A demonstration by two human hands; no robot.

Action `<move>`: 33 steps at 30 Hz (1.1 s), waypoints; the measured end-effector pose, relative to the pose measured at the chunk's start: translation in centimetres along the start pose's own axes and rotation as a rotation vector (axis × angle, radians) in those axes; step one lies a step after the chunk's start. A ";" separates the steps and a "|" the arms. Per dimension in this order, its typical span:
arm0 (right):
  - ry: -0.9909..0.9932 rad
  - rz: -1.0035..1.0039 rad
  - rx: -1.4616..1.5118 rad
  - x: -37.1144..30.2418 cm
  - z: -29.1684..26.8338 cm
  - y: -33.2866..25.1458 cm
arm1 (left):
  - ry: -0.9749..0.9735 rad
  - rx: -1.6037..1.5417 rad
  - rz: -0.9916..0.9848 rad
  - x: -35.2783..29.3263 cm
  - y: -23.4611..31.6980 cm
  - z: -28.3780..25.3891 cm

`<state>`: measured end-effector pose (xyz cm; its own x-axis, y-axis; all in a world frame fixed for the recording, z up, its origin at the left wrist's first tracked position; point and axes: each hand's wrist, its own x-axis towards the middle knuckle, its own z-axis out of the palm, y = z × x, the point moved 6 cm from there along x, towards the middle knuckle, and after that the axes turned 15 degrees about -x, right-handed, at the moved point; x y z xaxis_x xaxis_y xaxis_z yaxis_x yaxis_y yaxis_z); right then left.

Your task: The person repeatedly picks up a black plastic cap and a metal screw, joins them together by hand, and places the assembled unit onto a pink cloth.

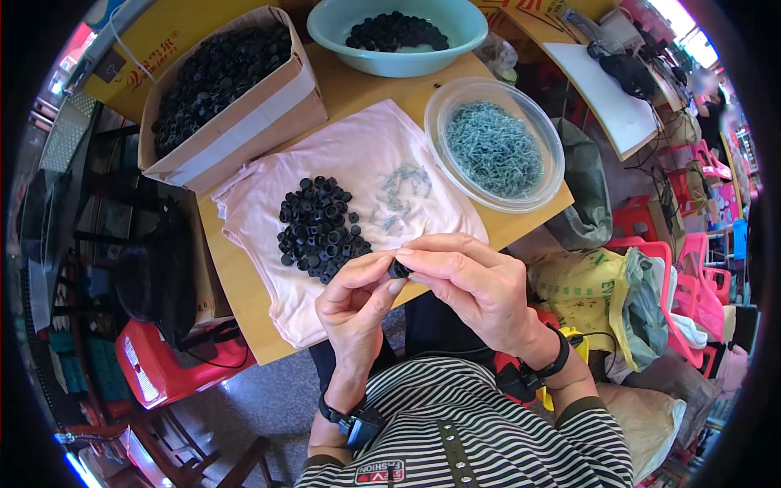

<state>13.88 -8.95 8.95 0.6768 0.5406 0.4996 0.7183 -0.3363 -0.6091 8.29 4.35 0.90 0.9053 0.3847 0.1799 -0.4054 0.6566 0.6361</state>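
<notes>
Wooden tabletop (244, 285) fills the middle of the view, with a pink cloth (358, 154) spread across it. At the far left stands a red plastic stool (163, 370) on the floor, and above it, on the table's left corner, a cardboard box (244, 122) is heaped with small black caps. On the cloth lies a loose pile of black caps (319, 228), and just right of it a small scatter of silvery screws (403, 191). Behind these sits a pale green bowl (399, 57) with more black pieces in it. Near the front edge, the left hand (354, 305) and the right hand (476, 285) meet fingertip to fingertip, both pinched shut around one black cap (399, 267) held between them above the table's edge. Further right, a clear round tub (439, 110) holds a mass of screws, and red and pink plastic chairs (691, 260) crowd the right rim.
</notes>
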 end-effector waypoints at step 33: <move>0.044 -0.069 -0.181 -0.4 1.3 0.9 | 0.179 -0.092 -0.208 -0.1 -1.0 -0.1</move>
<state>14.00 -8.43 7.42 0.6282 0.5341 0.5658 0.7780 -0.4345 -0.4538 8.56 3.68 0.16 0.9368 0.3385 -0.0881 -0.2303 0.7864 0.5732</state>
